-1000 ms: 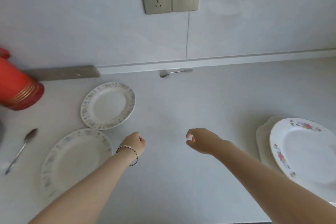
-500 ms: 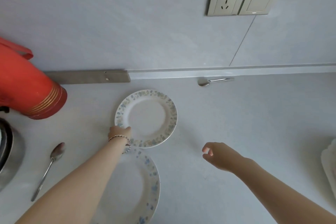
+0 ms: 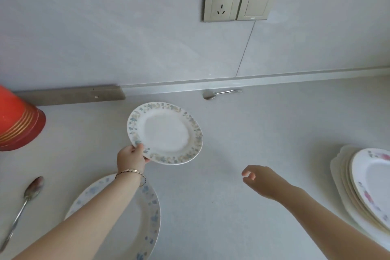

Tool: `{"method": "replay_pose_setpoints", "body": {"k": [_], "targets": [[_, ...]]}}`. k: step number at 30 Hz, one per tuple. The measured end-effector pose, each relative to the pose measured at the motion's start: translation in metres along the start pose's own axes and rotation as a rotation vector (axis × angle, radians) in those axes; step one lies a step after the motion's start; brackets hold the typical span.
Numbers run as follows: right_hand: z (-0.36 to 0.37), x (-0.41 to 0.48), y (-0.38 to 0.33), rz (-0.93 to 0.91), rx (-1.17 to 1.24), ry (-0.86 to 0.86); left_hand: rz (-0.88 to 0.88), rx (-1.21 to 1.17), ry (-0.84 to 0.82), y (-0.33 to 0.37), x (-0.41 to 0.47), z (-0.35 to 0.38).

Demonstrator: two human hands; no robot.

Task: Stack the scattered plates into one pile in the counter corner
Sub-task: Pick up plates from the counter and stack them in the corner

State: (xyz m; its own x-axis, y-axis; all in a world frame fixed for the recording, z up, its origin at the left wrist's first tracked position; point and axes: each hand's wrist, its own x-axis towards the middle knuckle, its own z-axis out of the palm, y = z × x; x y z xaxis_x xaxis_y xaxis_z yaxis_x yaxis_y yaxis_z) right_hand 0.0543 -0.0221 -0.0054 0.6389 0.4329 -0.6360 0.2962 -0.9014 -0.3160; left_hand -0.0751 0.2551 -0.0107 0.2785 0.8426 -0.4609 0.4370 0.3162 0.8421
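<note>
My left hand (image 3: pixel 131 156) grips the near-left rim of a small white plate with a blue-green floral border (image 3: pixel 166 133), which is tilted and lifted off the counter. A larger plate with blue flowers on its rim (image 3: pixel 137 213) lies flat below, partly hidden under my left forearm. My right hand (image 3: pixel 258 179) hovers over the counter to the right, fingers loosely curled and holding nothing. At the right edge sits a pile of plates (image 3: pixel 358 188), topped by one with pink flowers.
A red thermos (image 3: pixel 16 120) stands at the far left by the wall. One spoon (image 3: pixel 25 200) lies at the left front, another spoon (image 3: pixel 219 93) against the back wall. A socket and a switch (image 3: pixel 240 1) are on the wall above.
My left hand reached forward to the small floral plate, took hold of its rim and lifted it off the counter. The right hand stayed hovering; the view shifted so the pile shows again.
</note>
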Motion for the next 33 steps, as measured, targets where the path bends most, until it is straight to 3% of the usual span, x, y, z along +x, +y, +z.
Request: {"method": "replay_pose_setpoints", "body": {"k": [5, 10, 16, 24, 33], "targets": [[-0.021, -0.029, 0.078, 0.063, 0.046, 0.083, 0.089, -0.065, -0.19, 0.015, -0.069, 0.057], [-0.058, -0.068, 0.175, 0.135, 0.077, 0.18, -0.039, -0.231, -0.428, 0.022, -0.158, 0.143], [-0.09, -0.116, 0.303, 0.292, 0.141, 0.324, -0.054, -0.21, -0.608, 0.007, -0.256, 0.251], [-0.082, -0.15, 0.408, 0.458, 0.27, 0.359, -0.162, -0.085, -0.719, -0.035, -0.334, 0.344], [-0.065, -0.155, 0.44, 0.491, 0.379, 0.369, -0.15, 0.092, -0.692, -0.06, -0.349, 0.371]]}}
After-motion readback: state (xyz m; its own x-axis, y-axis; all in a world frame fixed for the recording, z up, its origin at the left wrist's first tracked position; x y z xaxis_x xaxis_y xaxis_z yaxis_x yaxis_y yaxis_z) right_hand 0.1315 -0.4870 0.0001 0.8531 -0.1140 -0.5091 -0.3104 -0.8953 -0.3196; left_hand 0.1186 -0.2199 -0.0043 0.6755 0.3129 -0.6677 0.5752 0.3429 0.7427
